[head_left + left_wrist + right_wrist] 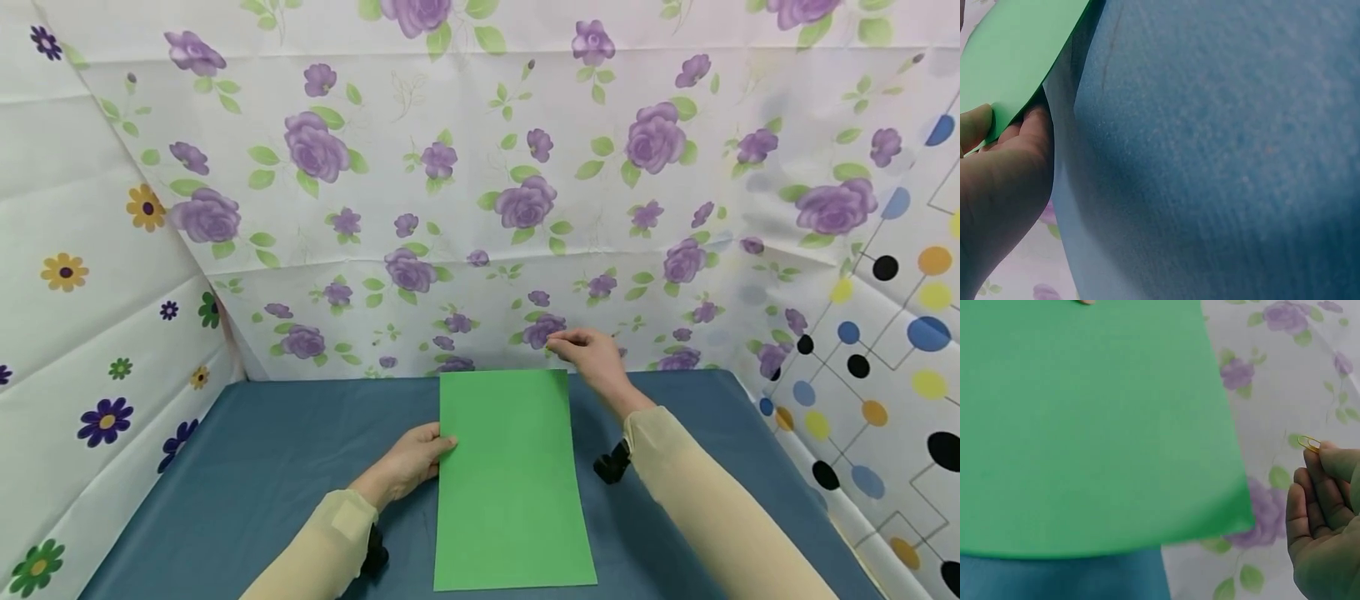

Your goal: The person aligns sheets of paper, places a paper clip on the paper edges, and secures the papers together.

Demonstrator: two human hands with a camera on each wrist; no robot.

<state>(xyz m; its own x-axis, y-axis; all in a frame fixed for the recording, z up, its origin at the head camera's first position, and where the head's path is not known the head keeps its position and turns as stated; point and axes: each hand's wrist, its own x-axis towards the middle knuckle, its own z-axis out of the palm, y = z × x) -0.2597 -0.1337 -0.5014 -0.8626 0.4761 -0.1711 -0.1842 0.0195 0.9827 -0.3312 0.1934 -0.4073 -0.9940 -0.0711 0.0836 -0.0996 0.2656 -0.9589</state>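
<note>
A green sheet of paper (510, 483) is held up over the table, its long sides running away from me. My left hand (408, 462) pinches its left edge, thumb on top and fingers underneath, as the left wrist view also shows. Beyond the sheet's far right corner, my right hand (596, 362) is raised. Between its thumb and forefinger it pinches a small yellow paper clip (1310, 444), seen clearly in the right wrist view. The clip's looped end sticks out from the fingertips, apart from the paper.
A blue cloth (315, 450) covers the table. Behind its far edge hangs a white curtain (465, 208) with purple flowers. Patterned sheets also hang along the left (75, 350) and right (885, 400) sides. Each wrist carries a small black camera.
</note>
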